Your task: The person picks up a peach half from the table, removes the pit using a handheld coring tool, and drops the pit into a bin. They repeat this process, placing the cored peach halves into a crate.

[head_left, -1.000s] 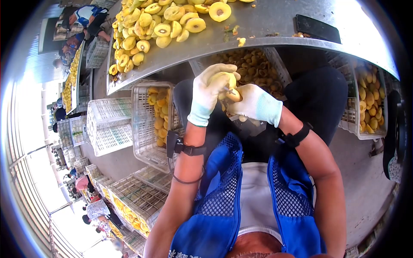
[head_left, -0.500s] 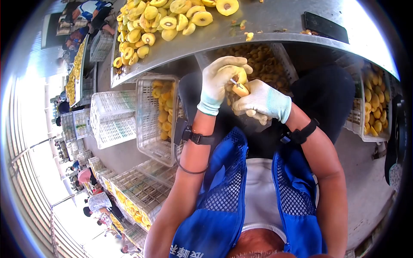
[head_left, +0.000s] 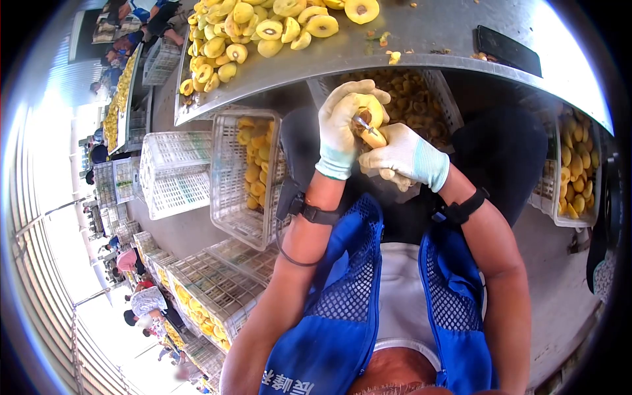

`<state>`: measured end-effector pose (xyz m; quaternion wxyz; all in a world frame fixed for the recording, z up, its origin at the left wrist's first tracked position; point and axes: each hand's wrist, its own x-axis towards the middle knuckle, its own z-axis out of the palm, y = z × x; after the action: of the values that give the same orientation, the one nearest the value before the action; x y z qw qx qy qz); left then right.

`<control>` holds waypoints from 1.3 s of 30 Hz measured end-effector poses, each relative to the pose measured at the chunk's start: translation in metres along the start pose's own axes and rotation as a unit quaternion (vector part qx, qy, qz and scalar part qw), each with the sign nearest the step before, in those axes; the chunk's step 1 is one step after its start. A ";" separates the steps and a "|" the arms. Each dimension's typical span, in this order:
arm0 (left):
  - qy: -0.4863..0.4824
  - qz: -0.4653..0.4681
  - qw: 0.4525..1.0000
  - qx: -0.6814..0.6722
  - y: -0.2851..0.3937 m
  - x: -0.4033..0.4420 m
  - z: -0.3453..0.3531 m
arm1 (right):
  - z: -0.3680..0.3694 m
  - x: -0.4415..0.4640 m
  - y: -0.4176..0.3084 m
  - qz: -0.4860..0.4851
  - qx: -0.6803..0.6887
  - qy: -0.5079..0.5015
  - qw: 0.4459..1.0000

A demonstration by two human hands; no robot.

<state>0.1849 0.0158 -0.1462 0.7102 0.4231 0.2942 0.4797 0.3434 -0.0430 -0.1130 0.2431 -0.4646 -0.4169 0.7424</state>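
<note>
Both hands wear pale gloves and meet above my lap, below the metal table's edge. My left hand is wrapped round a yellow halved fruit, its cut side facing my other hand. My right hand is closed on a small tool with a yellow handle; its metal tip is at the fruit's centre. The fingers hide part of both. A pile of halved yellow fruit lies on the metal table beyond my hands.
A crate of fruit stands left of my knees, another at the right. Below the table edge is a crate of brownish pieces. A dark flat object lies on the table. Stacked crates and several people are at the left.
The table, crates and hands have shifted slightly right in view. My left hand still holds the fruit, turned to show more of its cut side, with the tool's metal tip against it.
</note>
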 end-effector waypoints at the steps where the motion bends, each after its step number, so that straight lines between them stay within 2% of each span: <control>1: 0.013 0.005 1.000 -0.003 -0.001 -0.001 0.002 | 0.002 0.000 -0.001 -0.001 0.003 0.010 1.000; 6: 0.063 0.006 0.998 -0.004 -0.002 -0.001 0.006 | 0.009 0.003 0.000 -0.019 -0.005 0.054 0.998; 9: 0.037 -0.024 0.997 0.063 0.011 -0.002 0.010 | 0.000 0.003 0.001 0.010 0.052 -0.020 0.998; 12: -0.015 -0.026 0.998 0.063 0.014 0.002 0.005 | -0.004 0.000 0.005 0.000 0.171 -0.114 0.979; 17: -0.011 -0.019 0.989 -0.147 0.002 0.003 0.014 | 0.000 0.002 0.006 -0.009 0.208 -0.122 0.970; 20: 0.036 -0.036 0.987 -0.154 0.006 0.003 0.018 | 0.002 0.003 0.004 -0.012 0.205 -0.114 0.972; 24: 0.064 0.032 0.996 0.054 0.023 -0.002 0.009 | 0.002 0.003 0.003 -0.018 0.188 -0.130 0.973; 27: 0.131 0.106 0.981 0.099 0.038 -0.002 -0.021 | 0.000 -0.003 -0.006 -0.026 0.154 -0.129 0.979; 28: 0.168 0.120 0.971 0.123 0.051 -0.003 -0.036 | 0.000 -0.003 -0.010 -0.030 0.141 -0.125 0.982; 29: 0.200 0.181 0.916 0.297 0.064 -0.004 -0.055 | -0.002 -0.002 -0.011 0.013 0.135 -0.104 0.985; 31: 0.271 0.211 0.771 0.537 0.094 -0.008 -0.096 | 0.000 0.000 -0.013 0.021 0.106 -0.062 0.992; 32: 0.316 0.184 0.705 0.608 0.109 -0.009 -0.118 | 0.000 0.000 -0.015 0.024 0.090 -0.039 0.995; 33: 0.304 0.161 0.650 0.678 0.120 -0.013 -0.159 | 0.000 0.001 -0.014 0.020 0.076 -0.025 0.997; 35: 0.306 0.077 0.532 0.786 0.138 -0.016 -0.165 | 0.000 0.000 -0.014 0.009 0.096 -0.018 0.995; 38: 0.296 0.027 0.606 0.738 0.150 0.001 -0.165 | 0.000 0.007 -0.011 0.023 0.105 -0.002 0.994; 39: 0.266 0.033 0.619 0.738 0.147 0.012 -0.163 | 0.001 0.009 -0.012 0.032 0.107 0.007 0.994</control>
<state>-0.0083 0.1051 -0.0929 0.0335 0.6683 0.7111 0.2159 0.3382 -0.0301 -0.1071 0.2706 -0.4544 -0.3183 0.7868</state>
